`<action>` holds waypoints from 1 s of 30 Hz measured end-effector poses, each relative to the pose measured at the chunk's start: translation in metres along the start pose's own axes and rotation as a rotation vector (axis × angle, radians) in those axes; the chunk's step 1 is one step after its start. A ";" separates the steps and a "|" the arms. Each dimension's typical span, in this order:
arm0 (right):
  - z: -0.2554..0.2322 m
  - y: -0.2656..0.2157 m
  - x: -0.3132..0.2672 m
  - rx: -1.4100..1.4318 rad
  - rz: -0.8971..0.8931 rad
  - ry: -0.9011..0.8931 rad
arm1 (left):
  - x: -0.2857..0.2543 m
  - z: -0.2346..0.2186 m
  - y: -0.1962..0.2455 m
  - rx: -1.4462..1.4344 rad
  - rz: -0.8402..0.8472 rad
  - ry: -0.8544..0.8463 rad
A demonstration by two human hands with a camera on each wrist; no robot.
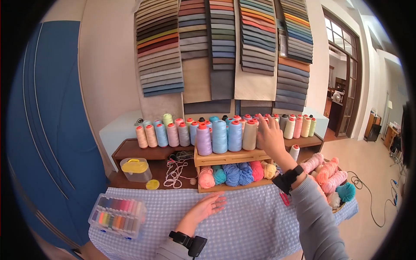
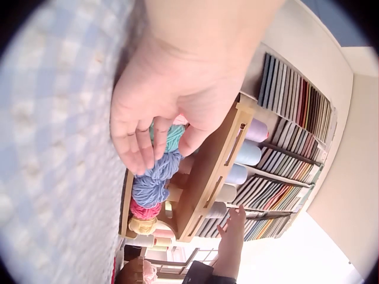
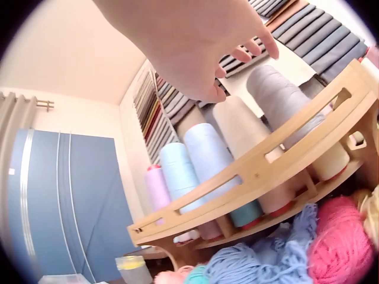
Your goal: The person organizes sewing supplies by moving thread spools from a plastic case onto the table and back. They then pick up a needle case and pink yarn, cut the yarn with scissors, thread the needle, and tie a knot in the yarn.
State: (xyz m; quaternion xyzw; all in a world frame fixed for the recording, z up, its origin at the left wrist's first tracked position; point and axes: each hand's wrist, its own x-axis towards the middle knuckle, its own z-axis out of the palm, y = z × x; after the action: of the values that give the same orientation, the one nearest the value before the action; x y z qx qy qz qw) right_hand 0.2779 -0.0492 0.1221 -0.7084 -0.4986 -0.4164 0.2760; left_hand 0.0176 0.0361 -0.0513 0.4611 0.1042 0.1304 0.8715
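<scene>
My right hand (image 1: 274, 139) reaches over the right end of the front row of thread cones, fingers spread and pointing up. In the right wrist view its fingertips hang just above a grey thread cone (image 3: 278, 97), with a beige cone (image 3: 240, 121) beside it. Blue cones (image 1: 219, 136) and a lilac cone (image 1: 203, 141) stand further left on the wooden rack (image 1: 229, 157). Low over the checked cloth (image 1: 247, 216), my left hand (image 1: 201, 212) has relaxed fingers and holds nothing. Blue yarn (image 2: 153, 188) lies in the rack's lower shelf, beyond the left fingers.
A clear case of small thread spools (image 1: 118, 216) lies at left on the cloth. Behind it stands a yellow-lidded tub (image 1: 136, 170) near tangled cord (image 1: 177, 171). Yarn skeins (image 1: 327, 173) fill a basket at right, close to red-handled scissors (image 1: 284, 199). More cones stand behind.
</scene>
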 end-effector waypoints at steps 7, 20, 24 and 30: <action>0.010 0.027 -0.003 0.043 -0.039 -0.114 | 0.000 0.007 0.002 0.049 -0.013 0.036; -0.013 0.020 0.024 0.097 -0.206 -0.351 | 0.004 0.002 -0.002 0.083 -0.020 0.031; -0.019 0.020 0.036 0.035 -0.299 -0.407 | -0.001 0.010 0.002 0.103 -0.020 0.054; -0.023 0.030 0.052 0.280 -0.122 -0.688 | 0.000 0.008 0.001 0.081 -0.009 0.066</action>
State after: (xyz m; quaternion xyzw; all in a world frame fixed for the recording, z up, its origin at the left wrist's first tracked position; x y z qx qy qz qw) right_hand 0.3071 -0.0540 0.1791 -0.7313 -0.6556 -0.0974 0.1612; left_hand 0.0200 0.0300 -0.0464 0.4909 0.1402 0.1371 0.8489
